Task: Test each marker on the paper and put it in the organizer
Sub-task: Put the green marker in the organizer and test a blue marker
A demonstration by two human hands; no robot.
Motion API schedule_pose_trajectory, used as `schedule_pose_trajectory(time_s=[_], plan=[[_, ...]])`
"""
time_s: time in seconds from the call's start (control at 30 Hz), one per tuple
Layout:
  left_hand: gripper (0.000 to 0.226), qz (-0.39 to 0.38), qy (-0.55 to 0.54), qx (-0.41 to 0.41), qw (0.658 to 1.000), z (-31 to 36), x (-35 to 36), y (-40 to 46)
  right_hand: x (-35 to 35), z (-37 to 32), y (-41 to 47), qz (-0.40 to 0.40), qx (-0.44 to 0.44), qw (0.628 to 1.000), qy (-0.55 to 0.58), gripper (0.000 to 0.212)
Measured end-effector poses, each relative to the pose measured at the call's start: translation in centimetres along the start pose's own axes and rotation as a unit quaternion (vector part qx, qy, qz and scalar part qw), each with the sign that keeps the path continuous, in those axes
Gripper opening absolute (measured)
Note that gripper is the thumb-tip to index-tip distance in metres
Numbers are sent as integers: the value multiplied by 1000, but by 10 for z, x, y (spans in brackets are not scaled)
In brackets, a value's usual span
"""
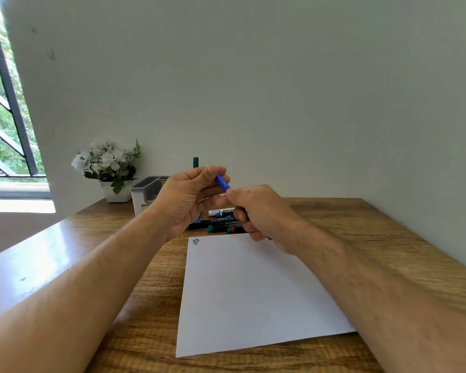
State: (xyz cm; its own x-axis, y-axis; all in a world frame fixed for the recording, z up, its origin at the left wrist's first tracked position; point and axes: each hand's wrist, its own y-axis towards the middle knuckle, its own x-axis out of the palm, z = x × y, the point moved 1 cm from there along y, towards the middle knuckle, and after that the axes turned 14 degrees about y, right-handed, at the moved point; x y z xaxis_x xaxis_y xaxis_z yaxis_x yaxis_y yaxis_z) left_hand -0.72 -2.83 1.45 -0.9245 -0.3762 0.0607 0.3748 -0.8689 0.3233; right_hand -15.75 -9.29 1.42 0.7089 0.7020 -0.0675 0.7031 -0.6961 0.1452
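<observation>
1. blue marker (222, 182) held up over the table (361, 238), above the far edge of the paper (248, 292).
2. left hand (184, 201) pinching its blue cap end; right hand (258, 214) clenched round the barrel.
3. green scribble (196, 241) at the paper's far left corner.
4. more markers (215, 224) lying just beyond the paper.
5. organizer (148, 192) behind the left hand, green marker (196, 162) upright there.

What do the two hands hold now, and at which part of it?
Both hold one blue marker. The left hand pinches its blue cap end; the right hand grips the body, which is mostly hidden.
</observation>
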Motion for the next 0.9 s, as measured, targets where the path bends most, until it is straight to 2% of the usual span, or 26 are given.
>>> schedule_pose_trajectory(time_s=[0.53, 0.77, 0.9], plan=[[25, -39, -34, 3, 999, -3, -1, 2, 2, 1, 0, 62, -32, 997, -21, 45], [21, 40, -63, 4, 997, 1, -8, 5, 3, 2, -5, 94, -5, 995, -45, 56], [19, 70, 6, 9, 997, 1, -13, 7, 7, 6, -4, 98, 38, 993, -50, 54]])
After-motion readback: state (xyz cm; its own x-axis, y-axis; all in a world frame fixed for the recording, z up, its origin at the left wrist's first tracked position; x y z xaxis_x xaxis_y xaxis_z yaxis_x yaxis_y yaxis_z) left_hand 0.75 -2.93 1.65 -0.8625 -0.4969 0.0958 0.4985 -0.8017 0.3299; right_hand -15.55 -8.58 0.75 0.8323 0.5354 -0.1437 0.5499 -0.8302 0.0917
